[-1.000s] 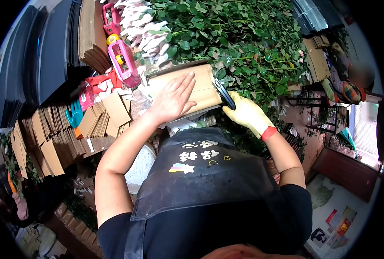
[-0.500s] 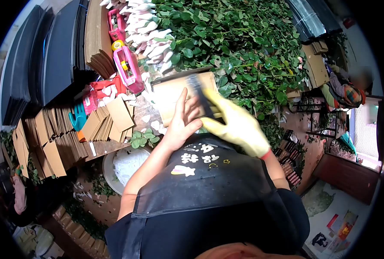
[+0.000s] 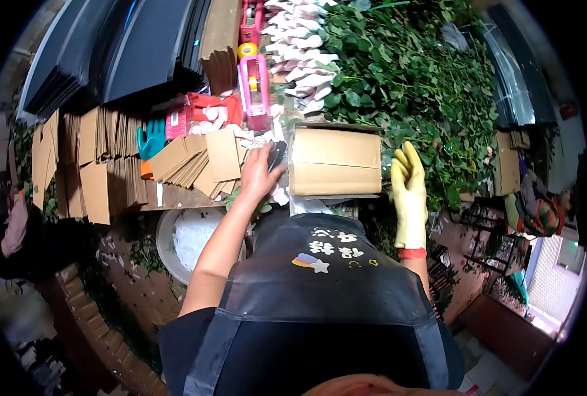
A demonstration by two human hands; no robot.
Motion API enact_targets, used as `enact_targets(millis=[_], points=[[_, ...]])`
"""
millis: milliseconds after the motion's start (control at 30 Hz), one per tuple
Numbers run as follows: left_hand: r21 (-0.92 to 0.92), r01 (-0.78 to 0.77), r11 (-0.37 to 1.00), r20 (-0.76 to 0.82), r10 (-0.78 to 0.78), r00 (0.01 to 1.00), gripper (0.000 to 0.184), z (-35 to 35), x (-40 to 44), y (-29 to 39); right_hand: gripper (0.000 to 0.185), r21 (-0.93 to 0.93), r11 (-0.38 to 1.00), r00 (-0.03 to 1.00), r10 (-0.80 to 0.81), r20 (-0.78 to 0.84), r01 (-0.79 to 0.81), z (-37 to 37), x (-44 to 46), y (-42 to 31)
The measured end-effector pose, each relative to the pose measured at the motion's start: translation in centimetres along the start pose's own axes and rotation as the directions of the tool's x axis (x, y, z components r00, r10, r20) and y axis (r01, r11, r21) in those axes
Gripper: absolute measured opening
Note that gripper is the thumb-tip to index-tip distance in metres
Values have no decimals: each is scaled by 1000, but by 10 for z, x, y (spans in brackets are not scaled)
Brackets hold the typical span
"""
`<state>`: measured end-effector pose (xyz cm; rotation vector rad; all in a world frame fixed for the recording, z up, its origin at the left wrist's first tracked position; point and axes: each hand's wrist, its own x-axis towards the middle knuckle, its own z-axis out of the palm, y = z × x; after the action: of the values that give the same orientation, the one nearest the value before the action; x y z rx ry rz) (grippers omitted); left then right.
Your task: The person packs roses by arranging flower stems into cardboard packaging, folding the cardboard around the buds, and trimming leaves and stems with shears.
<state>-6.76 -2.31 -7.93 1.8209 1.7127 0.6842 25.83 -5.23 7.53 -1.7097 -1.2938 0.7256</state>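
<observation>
Head view, black tool point(image 3: 278, 155), beside left fingers point(image 3: 263, 154) (bare)

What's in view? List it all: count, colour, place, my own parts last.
Pack: one, brown, table centre
Tool: one, black, left of pack
Tape dispensers: two, pink, top centre
Loose tape roll: one, yellow, between dispensers
Wraps: many, whitish-pink, right of dispensers
Leaves: uncountable, green, upper right
Sheets: stacks, black, upper left
Cards: many, brown, table's left
Teal item: one, teal, behind cards
Packet: one, pink, behind cards
Basin: one, pale, below table edge
Scraps: many, white, in basin
Table: one, brown, centre
People: at least two, mixed colours, side edges
Apron: one, black, your front
Left grip: one, bare, at tool
Right grip: one, yellow-gloved, right of pack
</observation>
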Motion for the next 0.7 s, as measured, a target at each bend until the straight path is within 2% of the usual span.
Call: enact_targets(millis=[67, 100, 133, 167, 200, 267, 333, 433, 533, 700], points=[[-70, -26, 997, -213, 11, 977, 48, -8, 21, -2, 50, 238, 958, 980, 124, 156, -159, -6, -5, -23], [-176, 2, 984, -349, -64, 935, 35, -24, 36, 12, 45, 325, 915, 965, 186, 183, -238, -2, -9, -38], [-99, -57, 993, -506, -1, 862, 29, -27, 55, 5, 45, 335, 905, 957, 202, 208, -263, 2, -11, -44], [-48, -40, 998, -523, 9, 853, 30, -33, 73, 1, 44, 346, 893, 948, 217, 232, -289, 5, -14, -48], [44, 7, 999, -508, 16, 861, 29, -29, 94, -14, 44, 356, 880, 939, 233, 254, -314, 8, -16, -50], [-30, 179, 983, -325, -179, 929, 36, -40, 128, -16, 43, 336, 888, 934, 222, 280, -313, 15, -20, -53], [-9, 333, 943, -158, -331, 931, 44, -50, 155, -19, 42, 315, 905, 941, 202, 270, -285, 18, -25, -51], [99, 342, 934, -80, -335, 939, 49, -53, 177, -24, 41, 262, 939, 951, 151, 270, -224, 13, -31, -46], [28, 338, 941, -46, -336, 941, 48, -48, 183, -37, 40, 262, 926, 945, 205, 254, -271, 9, -34, -44], [-256, 203, 945, -160, -249, 955, 42, -33, 177, -60, 38, 265, 924, 948, 216, 233, -275, 6, -39, -41]])
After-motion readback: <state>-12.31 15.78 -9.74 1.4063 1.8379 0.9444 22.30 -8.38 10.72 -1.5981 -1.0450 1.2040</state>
